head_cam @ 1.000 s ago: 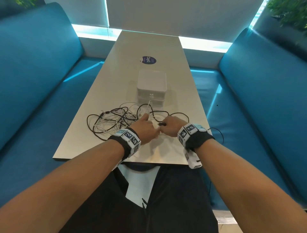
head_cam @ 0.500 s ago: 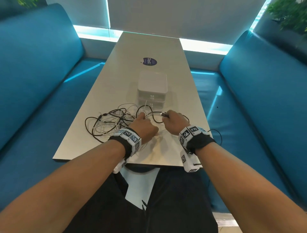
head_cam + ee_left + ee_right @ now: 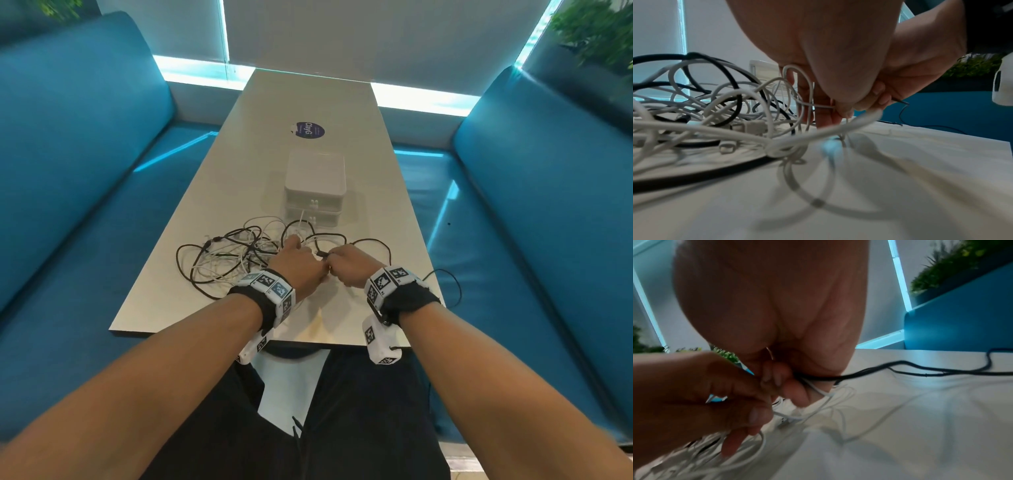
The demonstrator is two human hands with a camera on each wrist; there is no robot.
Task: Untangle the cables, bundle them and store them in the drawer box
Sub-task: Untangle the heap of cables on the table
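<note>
A tangle of black and white cables lies on the near half of the table, seen close up as a cable tangle in the left wrist view. My left hand pinches thin white cable strands at the tangle's right edge. My right hand sits knuckle to knuckle with it, fingers curled round a black cable and some white cable. The black cable loops off to the right. The white drawer box stands just behind the tangle, both drawers closed.
Blue bench seats flank the table on both sides. A dark round sticker lies on the table beyond the box. A thin black wire hangs over the table's right edge by my right wrist. Plants stand at the far right.
Both hands pushed forward into the tangle half a second ago, then drew back together toward me; the right hand carries the black cable end along.
</note>
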